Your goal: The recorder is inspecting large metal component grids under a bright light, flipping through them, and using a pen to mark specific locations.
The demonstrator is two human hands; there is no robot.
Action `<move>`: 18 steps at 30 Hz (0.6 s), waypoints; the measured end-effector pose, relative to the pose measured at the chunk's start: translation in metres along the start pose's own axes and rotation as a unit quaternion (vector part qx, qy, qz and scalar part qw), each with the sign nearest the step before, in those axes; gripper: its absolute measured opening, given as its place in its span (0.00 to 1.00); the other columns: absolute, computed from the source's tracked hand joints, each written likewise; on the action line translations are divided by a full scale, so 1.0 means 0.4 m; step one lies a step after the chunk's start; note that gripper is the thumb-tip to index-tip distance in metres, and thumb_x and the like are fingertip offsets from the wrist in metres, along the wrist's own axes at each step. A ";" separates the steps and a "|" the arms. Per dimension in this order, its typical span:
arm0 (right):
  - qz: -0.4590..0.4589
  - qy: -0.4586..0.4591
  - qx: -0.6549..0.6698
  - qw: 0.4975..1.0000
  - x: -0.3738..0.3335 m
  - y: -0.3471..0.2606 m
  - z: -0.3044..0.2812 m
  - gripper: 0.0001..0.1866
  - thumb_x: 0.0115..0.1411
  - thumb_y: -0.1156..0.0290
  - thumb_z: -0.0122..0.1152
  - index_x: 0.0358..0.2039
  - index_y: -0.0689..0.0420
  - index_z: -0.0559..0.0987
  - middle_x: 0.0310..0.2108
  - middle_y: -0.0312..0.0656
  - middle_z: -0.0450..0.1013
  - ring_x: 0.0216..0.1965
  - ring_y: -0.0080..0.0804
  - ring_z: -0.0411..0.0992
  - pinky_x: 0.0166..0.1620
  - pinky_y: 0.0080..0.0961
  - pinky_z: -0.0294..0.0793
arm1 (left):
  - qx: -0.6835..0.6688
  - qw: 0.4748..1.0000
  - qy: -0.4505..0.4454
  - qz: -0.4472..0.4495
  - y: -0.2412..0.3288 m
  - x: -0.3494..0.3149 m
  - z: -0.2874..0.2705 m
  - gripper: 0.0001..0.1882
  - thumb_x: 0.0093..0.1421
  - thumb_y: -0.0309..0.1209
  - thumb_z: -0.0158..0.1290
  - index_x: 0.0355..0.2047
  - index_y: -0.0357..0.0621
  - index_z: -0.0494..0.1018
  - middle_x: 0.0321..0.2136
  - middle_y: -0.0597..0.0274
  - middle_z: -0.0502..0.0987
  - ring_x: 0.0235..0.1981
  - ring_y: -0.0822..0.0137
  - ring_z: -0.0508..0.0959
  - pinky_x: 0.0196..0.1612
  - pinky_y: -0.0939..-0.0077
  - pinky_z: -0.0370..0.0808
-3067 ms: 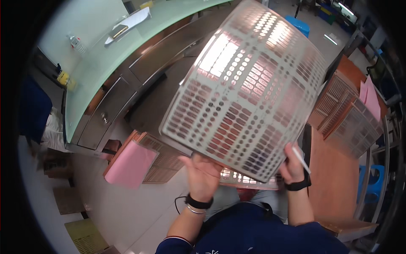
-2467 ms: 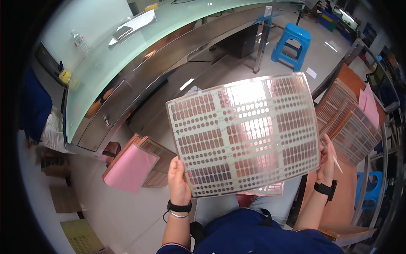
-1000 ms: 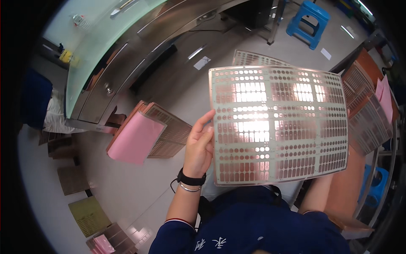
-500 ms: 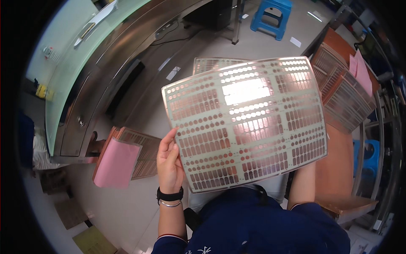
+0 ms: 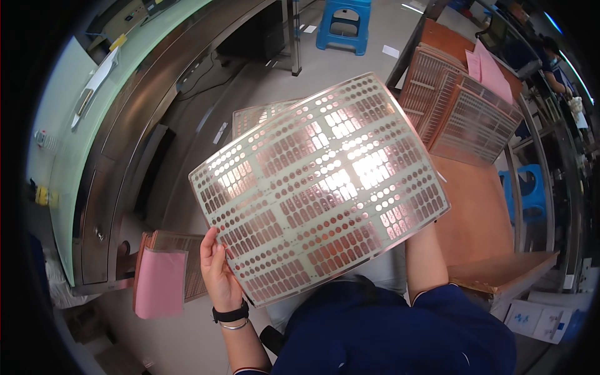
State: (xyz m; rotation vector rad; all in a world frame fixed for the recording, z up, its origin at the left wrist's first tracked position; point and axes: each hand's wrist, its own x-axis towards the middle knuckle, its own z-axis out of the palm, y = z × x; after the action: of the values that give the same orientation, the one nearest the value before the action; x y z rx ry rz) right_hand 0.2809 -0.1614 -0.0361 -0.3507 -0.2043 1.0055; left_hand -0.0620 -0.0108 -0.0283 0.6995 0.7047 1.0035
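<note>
- Running down the left side, the counter has a pale glassy top and a dull metallic front.
- Brown bench on the right, near the right forearm.
- Patterned panel, tilted in front of the navy shirt: blocks of coppery ovals and dots on pale green, bright glare across part of it.
- Second panel, mostly covered, showing beyond the patterned panel's upper-left edge.
- Right-hand stack of similar panels toward the bench's far end, pink sheets beside it.
- Left-hand stack near the counter, another pink sheet over its side.
- Blue stool on the floor beyond.
- Left hand — grasping the patterned panel's left edge, near the lower corner.
- Right hand hidden behind the patterned panel — its grip I cannot tell.
- Black wristband and silver bangle, left wrist.
</note>
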 end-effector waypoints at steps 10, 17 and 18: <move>0.008 0.047 0.042 0.998 -0.062 0.161 0.122 0.33 0.66 0.46 0.33 0.63 0.55 0.56 0.63 0.43 0.56 0.62 0.41 0.57 0.63 0.44 0.54 | -0.093 0.995 0.002 0.046 0.003 0.020 0.045 0.16 0.62 0.21 0.45 0.50 0.44 0.61 0.49 0.56 0.69 0.50 0.63 0.72 0.55 0.65 0.72; -0.029 0.027 -0.109 0.993 -0.104 0.204 0.272 0.29 0.65 0.62 0.46 0.63 0.55 0.53 0.60 0.43 0.59 0.60 0.40 0.59 0.62 0.42 0.58 | -0.107 0.987 -0.047 0.109 0.016 0.003 0.246 0.23 0.64 0.21 0.42 0.59 0.46 0.54 0.57 0.52 0.62 0.55 0.62 0.67 0.57 0.64 0.68; -0.056 0.037 -0.134 0.989 -0.087 0.179 0.278 0.29 0.64 0.66 0.48 0.63 0.56 0.53 0.59 0.44 0.59 0.60 0.39 0.60 0.62 0.41 0.58 | -0.106 0.987 -0.049 0.110 0.024 -0.002 0.273 0.23 0.64 0.21 0.42 0.59 0.46 0.54 0.57 0.52 0.62 0.55 0.62 0.67 0.57 0.64 0.68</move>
State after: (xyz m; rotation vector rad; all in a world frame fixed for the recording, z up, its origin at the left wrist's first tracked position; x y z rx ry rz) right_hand 0.1700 -0.1348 0.0394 -0.6137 -0.2901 0.8527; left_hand 0.0192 -0.0288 0.0430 0.6432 0.4330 1.2184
